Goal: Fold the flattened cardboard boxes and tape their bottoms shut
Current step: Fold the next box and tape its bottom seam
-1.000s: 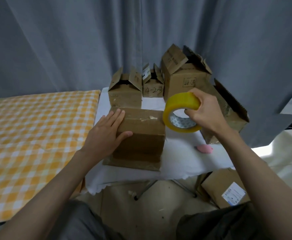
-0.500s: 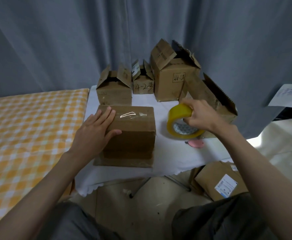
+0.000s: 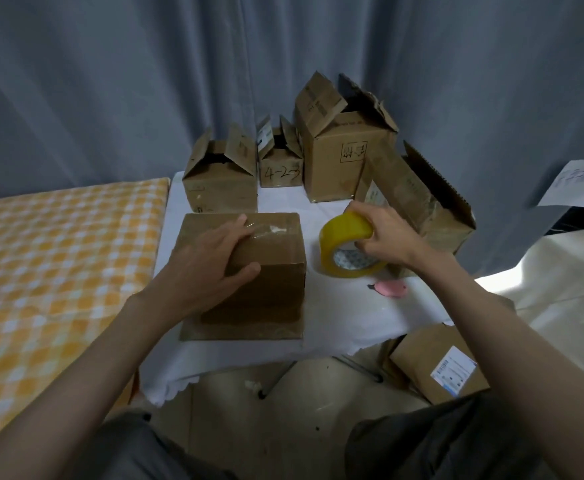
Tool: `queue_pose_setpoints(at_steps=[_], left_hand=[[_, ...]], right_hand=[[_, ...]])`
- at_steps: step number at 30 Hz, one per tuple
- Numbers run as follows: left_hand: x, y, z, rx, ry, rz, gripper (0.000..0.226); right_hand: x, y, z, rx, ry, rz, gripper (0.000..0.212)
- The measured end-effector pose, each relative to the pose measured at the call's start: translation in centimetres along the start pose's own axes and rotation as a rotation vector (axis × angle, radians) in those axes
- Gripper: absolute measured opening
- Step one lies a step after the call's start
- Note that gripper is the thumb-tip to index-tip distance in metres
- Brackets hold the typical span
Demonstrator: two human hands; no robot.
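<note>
On white cloth | left hand (image 3: 211,268) fingers spread flat on taped cardboard box (image 3: 270,271) | right hand (image 3: 387,233) fingers pinching glossy yellow tape roll (image 3: 344,245)

Tape roll (image 3: 347,245) right of box (image 3: 270,282), on table (image 3: 335,317).

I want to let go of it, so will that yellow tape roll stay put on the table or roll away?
The tape roll stands tilted on its round edge, so it could roll or flop flat once the right hand releases it. The table looks level under its cloth, so probably not far. Laid flat, it should stay.
</note>
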State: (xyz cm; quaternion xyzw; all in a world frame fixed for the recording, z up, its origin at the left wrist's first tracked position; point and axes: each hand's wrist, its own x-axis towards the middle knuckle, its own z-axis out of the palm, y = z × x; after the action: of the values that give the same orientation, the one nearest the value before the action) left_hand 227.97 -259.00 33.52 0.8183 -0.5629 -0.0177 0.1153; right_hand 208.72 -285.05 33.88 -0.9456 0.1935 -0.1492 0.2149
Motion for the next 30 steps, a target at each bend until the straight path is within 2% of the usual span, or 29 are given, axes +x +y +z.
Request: queue_pose_setpoints(at_steps=[4, 11, 15, 20, 22, 25, 27, 30], left_hand=[[0.6, 1.2, 1.8, 0.194, 0.001, 0.019, 0.085], [0.8, 1.0, 3.1, 0.193, 0.094, 0.055, 0.082], [0.8, 1.2, 3.1, 0.167, 0.111, 0.053, 0.084], [0.8, 1.5, 3.0, 0.145, 0.120, 0.058, 0.085], [0.9, 1.6, 2.5, 0.137, 0.105, 0.063, 0.089], [1.3, 2.6, 0.9, 0.072, 0.085, 0.019, 0.092], [2.1, 3.6, -0.1, 0.062, 0.142, 0.036, 0.084], [4.4, 4.8, -1.4, -0.036, 0.221, 0.096, 0.043]], right_hand=[[0.4, 0.4, 0.7, 0.034, -0.035, -0.003, 0.034], [1.6, 1.3, 2.1, 0.064, -0.072, 0.050, 0.046], [1.2, 2.1, 2.0, 0.062, -0.013, 0.188, 0.058], [-2.8, 1.6, 1.9, -0.089, 0.211, 0.224, 0.049], [-4.4, 1.3, 2.3, -0.217, 0.258, 0.192, 0.036], [-5.9, 1.6, 3.0, -0.291, 0.100, 0.208, 0.012], [-6.6, 2.0, 3.6, -0.364, -0.020, 0.208, 0.013], [-7.0, 2.1, 4.3, -0.434, -0.061, 0.192, 0.012]])
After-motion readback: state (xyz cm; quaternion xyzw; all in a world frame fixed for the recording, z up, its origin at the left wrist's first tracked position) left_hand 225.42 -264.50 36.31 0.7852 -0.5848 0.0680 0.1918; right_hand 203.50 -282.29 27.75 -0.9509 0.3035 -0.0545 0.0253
